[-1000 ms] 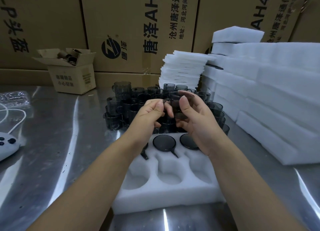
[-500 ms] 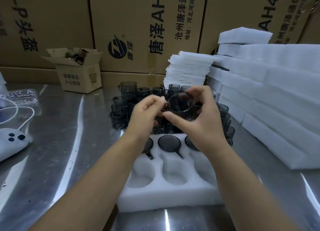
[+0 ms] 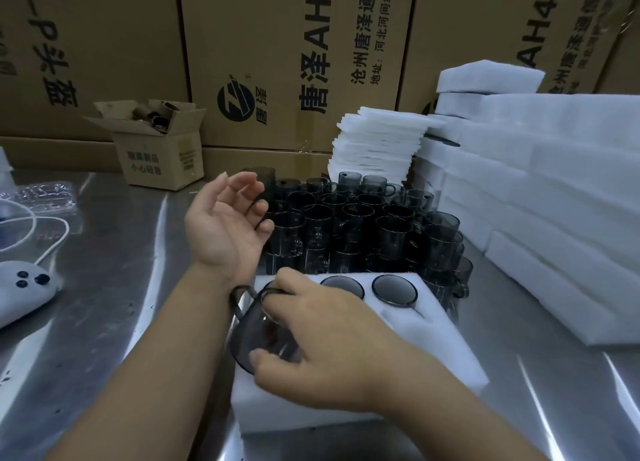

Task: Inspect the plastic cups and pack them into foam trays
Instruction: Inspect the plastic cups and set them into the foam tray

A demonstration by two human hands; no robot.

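Cup (image 3: 256, 329) is down at the foam tray (image 3: 436, 343) now; head view is all we have. Half a second ago both hands held it up in front of the loose cups (image 3: 363, 225) for the check. Since then the left hand (image 3: 225, 218) has let go and the right hand (image 3: 329, 339) carries it alone. Right: fingers and thumb wrapped round the cup body, cup tilted, handle up and to the left, over the tray's near-left part. Can't tell which pocket it's aimed at, the hand covers them. Doesn't look seated yet. Left: raised, palm showing, fingers loosely curled, holding nothing, just beside the left edge of the loose cups. Two packed cups (image 3: 393, 289) sit in the tray's far row; the row's left end is hidden behind the right hand. My read: the check is done, this cup passed, and it's now going into the tray. The free left hand is well placed to pick the next cup.
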